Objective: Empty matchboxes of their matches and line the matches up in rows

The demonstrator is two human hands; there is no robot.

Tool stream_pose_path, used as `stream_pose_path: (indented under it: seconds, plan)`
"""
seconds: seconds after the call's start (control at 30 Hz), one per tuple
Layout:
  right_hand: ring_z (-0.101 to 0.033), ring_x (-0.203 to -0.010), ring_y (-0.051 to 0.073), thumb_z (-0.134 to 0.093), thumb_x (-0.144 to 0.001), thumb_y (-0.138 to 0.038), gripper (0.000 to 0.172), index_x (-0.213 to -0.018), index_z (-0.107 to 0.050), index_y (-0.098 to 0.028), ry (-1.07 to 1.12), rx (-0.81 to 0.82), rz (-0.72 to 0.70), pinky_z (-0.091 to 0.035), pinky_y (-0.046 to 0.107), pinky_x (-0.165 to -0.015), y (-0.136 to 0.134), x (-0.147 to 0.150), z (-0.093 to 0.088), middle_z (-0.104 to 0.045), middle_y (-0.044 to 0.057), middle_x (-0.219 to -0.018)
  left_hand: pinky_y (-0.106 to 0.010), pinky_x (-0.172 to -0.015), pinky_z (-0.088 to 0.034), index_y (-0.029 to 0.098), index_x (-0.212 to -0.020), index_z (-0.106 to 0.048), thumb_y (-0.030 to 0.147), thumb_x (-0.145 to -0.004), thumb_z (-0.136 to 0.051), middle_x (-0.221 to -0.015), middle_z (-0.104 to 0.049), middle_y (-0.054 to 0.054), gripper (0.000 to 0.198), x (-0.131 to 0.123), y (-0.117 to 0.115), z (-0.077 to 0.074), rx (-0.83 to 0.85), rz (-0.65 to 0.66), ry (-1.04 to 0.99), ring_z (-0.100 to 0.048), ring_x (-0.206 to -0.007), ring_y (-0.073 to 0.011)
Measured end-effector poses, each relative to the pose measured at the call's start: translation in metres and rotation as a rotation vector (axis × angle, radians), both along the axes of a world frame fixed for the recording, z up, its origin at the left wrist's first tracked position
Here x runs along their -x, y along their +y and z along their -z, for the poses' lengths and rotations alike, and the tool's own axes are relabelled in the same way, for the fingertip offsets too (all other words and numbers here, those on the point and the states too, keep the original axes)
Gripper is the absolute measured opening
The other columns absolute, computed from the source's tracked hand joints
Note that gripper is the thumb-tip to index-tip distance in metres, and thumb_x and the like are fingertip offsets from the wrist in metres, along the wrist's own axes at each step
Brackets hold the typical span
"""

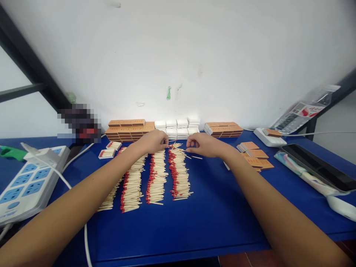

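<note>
Red-headed matches lie in several long rows on the blue table, with the rightmost row of matches (180, 174) between my forearms. At that row's far end, my left hand (156, 141) has its fingers pinched together beside the red heads. Opposite it, my right hand (203, 144) curls its fingers by the plain wooden ends. Whatever either hand pinches is too small or hidden to make out. A loose match (197, 157) lies below my right hand. Directly behind the hands stand stacked white matchbox trays (182, 123).
Orange matchboxes are stacked at left (128, 129) and right (224, 129) against the wall. Two match-filled trays (107, 153) sit left of the rows. Loose matchbox covers (257, 155), a phone (319, 163) and a bottle (306, 111) lie right. A power strip (33, 178) occupies the left.
</note>
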State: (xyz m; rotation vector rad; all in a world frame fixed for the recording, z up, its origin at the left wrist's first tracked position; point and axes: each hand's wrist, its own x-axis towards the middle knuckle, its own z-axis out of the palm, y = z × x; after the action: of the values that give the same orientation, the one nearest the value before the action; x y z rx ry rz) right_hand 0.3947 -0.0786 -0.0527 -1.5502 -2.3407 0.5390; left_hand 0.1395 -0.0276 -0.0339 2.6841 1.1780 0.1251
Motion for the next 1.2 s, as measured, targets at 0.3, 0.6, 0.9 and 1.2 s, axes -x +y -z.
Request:
stream_pose_path:
  seconds: [0.3, 0.6, 0.9, 1.2]
  plan:
    - [-0.06, -0.068, 0.017, -0.066, -0.087, -0.013, 0.01, -0.08, -0.068, -0.019, 0.03, -0.008, 0.003, -0.042, 0.029, -0.064, 0.002, 0.009, 0.01, -0.071, 0.004, -0.077, -0.029, -0.063, -0.037, 0.017, -0.089, -0.08, 0.025, -0.087, -0.065, -0.08, -0.076, -0.006, 0.017, 0.008, 0.0, -0.002, 0.039, -0.018, -0.049, -0.06, -0.067, -0.0161]
    - [-0.057, -0.066, 0.016, -0.061, -0.094, -0.016, 0.013, -0.082, -0.065, -0.019, 0.071, -0.06, -0.023, -0.04, 0.029, -0.063, 0.001, 0.022, 0.015, -0.068, 0.003, -0.076, -0.031, -0.061, -0.033, 0.016, -0.081, -0.077, 0.023, -0.088, -0.063, -0.066, -0.069, -0.004, 0.017, 0.014, -0.003, -0.008, 0.037, -0.024, -0.056, -0.053, -0.059, -0.015]
    - [-0.055, -0.066, 0.016, -0.065, -0.095, -0.028, 0.012, -0.086, -0.067, -0.02, 0.079, -0.074, 0.001, -0.038, 0.03, -0.061, 0.005, 0.016, 0.02, -0.067, 0.003, -0.075, -0.028, -0.058, -0.036, 0.017, -0.085, -0.079, 0.023, -0.081, -0.065, -0.07, -0.071, -0.004, 0.016, 0.024, 0.004, -0.007, 0.126, 0.007, -0.058, -0.058, -0.061, -0.0153]
    - [-0.054, -0.066, 0.015, -0.061, -0.093, -0.021, 0.011, -0.084, -0.066, -0.019, 0.122, -0.064, -0.042, -0.038, 0.028, -0.061, 0.002, 0.021, 0.018, -0.066, 0.002, -0.076, -0.029, -0.06, -0.034, 0.018, -0.093, -0.078, 0.028, -0.092, -0.058, -0.073, -0.07, -0.003, 0.022, 0.026, 0.004, -0.006, 0.102, 0.064, -0.066, -0.054, -0.062, -0.0155]
